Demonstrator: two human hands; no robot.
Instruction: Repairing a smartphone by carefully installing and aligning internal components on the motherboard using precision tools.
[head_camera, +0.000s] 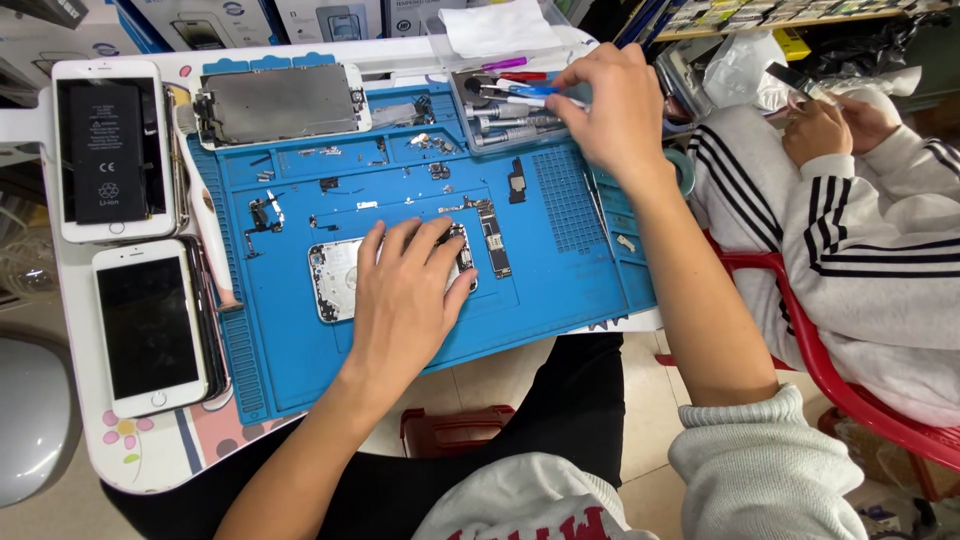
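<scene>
While the person leans over the blue repair mat (560, 290), the left hand (405, 295) lies flat on an opened phone housing (335, 280) near the middle of the mat, fingers spread and slack, pressing down on it, not curled around it; the fingertips reach the housing's far edge, just beside a narrow circuit board (493, 238) lying on the mat. The right hand (610, 105) is stretched out to the clear tool tray (470, 115) at the mat's far right corner, its fingers pinched together on a blue-handled tool (530, 92) that lies among other screwdrivers and tweezers. A detached screen assembly (280, 100) rests face down at the mat's top left, with small screws and brackets scattered in the mat's compartments. Off the mat to the left sit an open phone showing its black battery (108, 150) and a white phone (150, 325) with a dark screen. At the right, another person in a white striped sweater (860, 250) sits on a red chair (810, 340), hands busy with something small I cannot make out.
</scene>
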